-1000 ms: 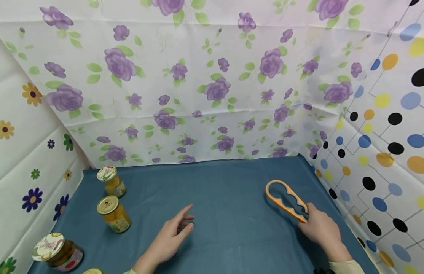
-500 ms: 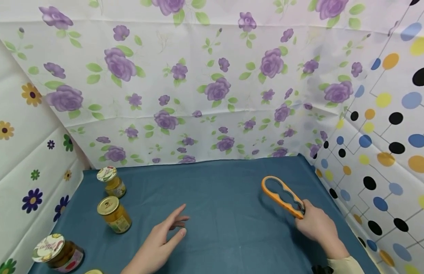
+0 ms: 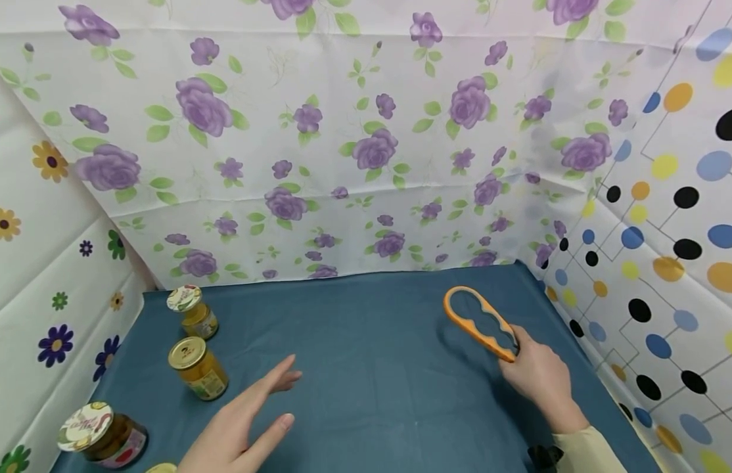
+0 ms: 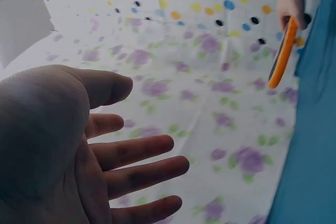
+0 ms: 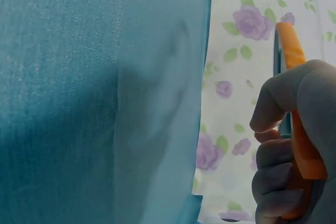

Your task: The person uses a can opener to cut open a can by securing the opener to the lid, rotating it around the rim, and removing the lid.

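Observation:
My right hand [image 3: 539, 373] grips an orange jar opener [image 3: 474, 334] by its handle, with its scalloped loop pointing up and left above the blue cloth. In the right wrist view, curled fingers [image 5: 275, 174] wrap the orange handle [image 5: 307, 150]. Held over the cloth, my left hand [image 3: 238, 417] has its fingers extended and thumb apart, with nothing in it. Nearest to it stands a gold-lidded jar of yellow fruit [image 3: 199, 369]. Behind that is a smaller yellow jar [image 3: 193, 313] with a patterned lid. A wide dark jar [image 3: 103, 436] stands at the front left.
Another gold lid [image 3: 161, 468] peeks in at the bottom edge. Blue cloth [image 3: 366, 341] covers the table. A flowered sheet [image 3: 342, 157] rises at the back, with a daisy-print sheet [image 3: 29, 276] on the left and a dotted sheet [image 3: 667, 276] on the right.
My left hand has moved left and toward me, closer to the jars. My right hand has carried the jar opener slightly left and farther away. The jars stay in place.

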The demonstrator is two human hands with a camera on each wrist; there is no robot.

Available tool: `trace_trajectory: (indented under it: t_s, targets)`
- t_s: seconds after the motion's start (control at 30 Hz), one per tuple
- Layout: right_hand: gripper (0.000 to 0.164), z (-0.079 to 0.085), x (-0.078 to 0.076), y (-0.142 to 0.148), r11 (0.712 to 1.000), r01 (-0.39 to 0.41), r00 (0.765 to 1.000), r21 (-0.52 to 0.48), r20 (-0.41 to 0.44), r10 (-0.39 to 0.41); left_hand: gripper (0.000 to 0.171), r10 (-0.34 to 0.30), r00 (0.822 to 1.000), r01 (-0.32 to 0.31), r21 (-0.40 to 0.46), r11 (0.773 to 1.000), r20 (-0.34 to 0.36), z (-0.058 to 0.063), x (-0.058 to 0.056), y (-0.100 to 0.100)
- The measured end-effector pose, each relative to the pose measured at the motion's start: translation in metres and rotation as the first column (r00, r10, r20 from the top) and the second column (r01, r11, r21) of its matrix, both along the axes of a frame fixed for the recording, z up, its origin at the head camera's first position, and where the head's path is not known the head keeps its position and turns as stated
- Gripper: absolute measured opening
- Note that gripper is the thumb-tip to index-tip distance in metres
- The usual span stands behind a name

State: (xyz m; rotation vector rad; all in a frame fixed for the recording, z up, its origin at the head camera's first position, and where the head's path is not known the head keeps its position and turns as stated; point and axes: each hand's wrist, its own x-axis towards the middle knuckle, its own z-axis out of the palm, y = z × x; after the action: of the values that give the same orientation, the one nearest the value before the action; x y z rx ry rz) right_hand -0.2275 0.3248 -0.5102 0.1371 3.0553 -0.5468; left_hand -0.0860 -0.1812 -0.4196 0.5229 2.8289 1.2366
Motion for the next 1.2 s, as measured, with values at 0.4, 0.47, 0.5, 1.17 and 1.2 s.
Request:
trace_trajectory:
  t_s: [0.4, 0.47, 0.5, 1.17, 1.2]
  targets:
    - [0.071, 0.004, -0.006, -0.008, 0.997, -0.070, 0.997, 0.020, -0.010, 0.070, 0.077, 0.183, 0.977, -0.189, -0.051, 0.981, -0.108, -0.022, 0.014, -0.074]
    - [0.070, 0.005, -0.006, -0.010, 0.997, -0.079, 0.997, 0.022, -0.018, 0.080, 0.084, 0.181, 0.976, -0.188, -0.049, 0.981, -0.119, -0.030, 0.018, -0.084]
    - [0.070, 0.004, -0.005, -0.010, 0.996, -0.083, 0.996, 0.023, -0.022, 0.083, 0.087, 0.178, 0.976, -0.184, -0.038, 0.982, -0.126, -0.035, 0.020, -0.090]
    - [0.068, 0.008, -0.004, -0.015, 0.997, -0.079, 0.991, 0.012, -0.108, 0.080, 0.094, -0.603, 0.754, 0.256, 0.731, 0.633, 0.259, -0.191, -0.023, -0.233]
    - [0.068, 0.008, -0.004, -0.014, 0.997, -0.076, 0.991, 0.011, -0.108, 0.077, 0.091, -0.631, 0.741, 0.277, 0.753, 0.596, 0.227, -0.193, -0.022, -0.233]
